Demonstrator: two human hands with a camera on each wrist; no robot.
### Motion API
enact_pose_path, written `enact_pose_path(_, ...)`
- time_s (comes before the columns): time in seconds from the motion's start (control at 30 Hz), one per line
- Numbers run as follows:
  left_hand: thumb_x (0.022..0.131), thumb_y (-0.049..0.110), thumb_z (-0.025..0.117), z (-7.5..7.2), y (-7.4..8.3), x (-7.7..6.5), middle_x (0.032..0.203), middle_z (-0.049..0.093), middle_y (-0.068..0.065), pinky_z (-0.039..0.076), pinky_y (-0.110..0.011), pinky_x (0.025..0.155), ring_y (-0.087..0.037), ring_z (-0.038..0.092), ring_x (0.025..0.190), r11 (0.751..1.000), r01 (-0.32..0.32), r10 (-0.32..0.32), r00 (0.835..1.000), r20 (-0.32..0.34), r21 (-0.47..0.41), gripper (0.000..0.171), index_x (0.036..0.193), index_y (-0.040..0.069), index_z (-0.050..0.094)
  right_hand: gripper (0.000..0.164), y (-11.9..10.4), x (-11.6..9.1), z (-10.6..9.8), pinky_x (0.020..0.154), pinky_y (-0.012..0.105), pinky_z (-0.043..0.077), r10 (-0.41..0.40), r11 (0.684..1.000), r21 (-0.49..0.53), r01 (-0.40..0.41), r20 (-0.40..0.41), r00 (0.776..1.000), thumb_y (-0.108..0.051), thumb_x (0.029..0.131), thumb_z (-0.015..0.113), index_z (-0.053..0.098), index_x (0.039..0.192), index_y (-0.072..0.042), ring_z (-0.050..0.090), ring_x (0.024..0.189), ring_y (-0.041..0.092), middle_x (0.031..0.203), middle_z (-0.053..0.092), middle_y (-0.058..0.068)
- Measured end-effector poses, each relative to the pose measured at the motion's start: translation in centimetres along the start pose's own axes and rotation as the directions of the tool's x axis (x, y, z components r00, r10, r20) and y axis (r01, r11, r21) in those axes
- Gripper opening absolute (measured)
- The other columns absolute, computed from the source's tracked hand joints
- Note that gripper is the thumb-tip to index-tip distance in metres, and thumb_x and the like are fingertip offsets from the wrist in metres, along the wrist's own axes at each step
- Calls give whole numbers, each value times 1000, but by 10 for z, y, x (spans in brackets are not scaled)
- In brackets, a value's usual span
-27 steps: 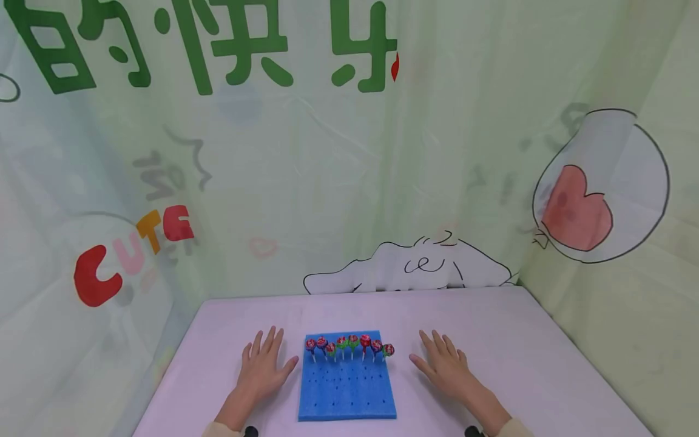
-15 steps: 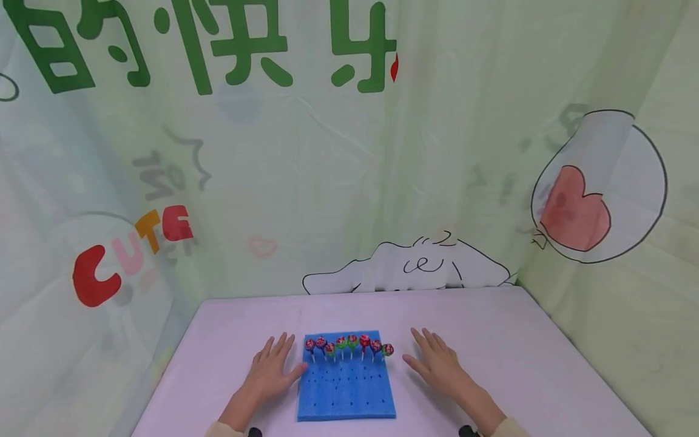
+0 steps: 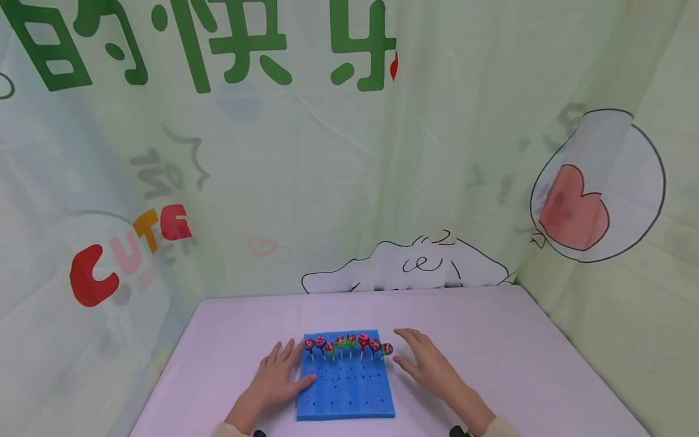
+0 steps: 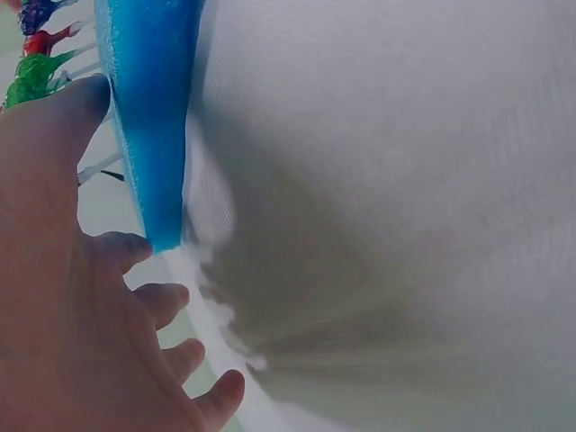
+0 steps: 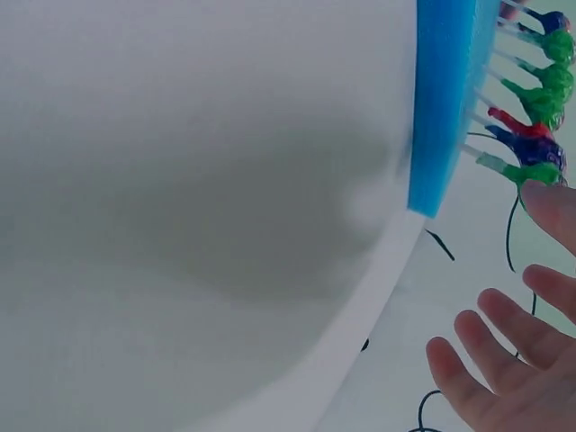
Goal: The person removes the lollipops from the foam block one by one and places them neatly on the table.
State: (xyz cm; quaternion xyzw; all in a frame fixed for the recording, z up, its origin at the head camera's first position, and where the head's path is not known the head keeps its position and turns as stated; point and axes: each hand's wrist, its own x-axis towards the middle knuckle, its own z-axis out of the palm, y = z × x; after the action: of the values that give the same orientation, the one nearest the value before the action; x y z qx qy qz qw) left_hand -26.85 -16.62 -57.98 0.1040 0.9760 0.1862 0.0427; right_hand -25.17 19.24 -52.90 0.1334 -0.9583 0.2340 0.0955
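Several wrapped lollipops, among them a red one (image 3: 363, 340) and a green one (image 3: 352, 340), stand by their sticks in a row along the far part of a blue foam board (image 3: 345, 400). Small holes dot the board's nearer part. At the board's left edge is my left hand (image 3: 275, 377), fingers extended and thumb reaching over the edge; whether the thumb touches the foam I cannot tell. My right hand (image 3: 434, 367) hovers just right of the board, fingers slightly bent, thumb near the rightmost lollipop (image 3: 387, 349). In the right wrist view, that hand (image 5: 517, 360) holds nothing.
The board lies on a pale pink-white table (image 3: 480, 328). A printed curtain (image 3: 338, 182) hangs behind the table's far edge and along both sides.
Both hands have moved inward toward the board, the left to its edge and the right closer to the rightmost lollipop. The right fingers have drawn closer together. The lollipops have stayed put.
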Motion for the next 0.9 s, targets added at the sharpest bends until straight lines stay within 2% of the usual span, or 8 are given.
enact_pose_path(0.33, 83, 85, 45, -6, 8, -3, 167, 26, -11, 20, -69, 118, -43, 15, 155, 1000, 12, -12, 1000, 21, 17, 101, 159, 21, 31, 48, -14, 2, 7, 93, 40, 57, -79, 994, -82, 69, -122, 989, -28, 83, 83, 61, 124, -15, 63, 115, 21, 123, 64, 1)
enact_pose_path(0.5, 85, 81, 50, -14, 15, -7, 166, 27, -13, 21, -70, 117, -44, 16, 154, 1000, 5, -6, 999, 32, 9, 99, 158, 17, 34, 42, -15, 4, 14, 84, 35, 58, -111, 989, -112, 92, -176, 978, -29, 82, 84, 61, 114, -16, 64, 103, 17, 115, 65, -2)
enact_pose_path(0.6, 84, 82, 50, -12, 14, -7, 166, 28, -13, 21, -70, 117, -44, 16, 154, 1000, 4, -4, 999, 33, 6, 99, 157, 16, 35, 40, -16, 4, 17, 78, 32, 58, -130, 985, -142, 103, -202, 971, -28, 81, 86, 60, 110, -18, 63, 97, 14, 111, 64, -3)
enact_pose_path(0.9, 84, 84, 47, -8, 12, -6, 166, 28, -13, 23, -69, 117, -44, 16, 154, 1000, -9, 8, 1000, 26, 23, 101, 157, 15, 35, 41, -18, 3, 24, 82, 33, 58, -171, 971, -205, 121, -244, 955, -23, 78, 88, 62, 109, -16, 63, 98, 16, 109, 64, -1)
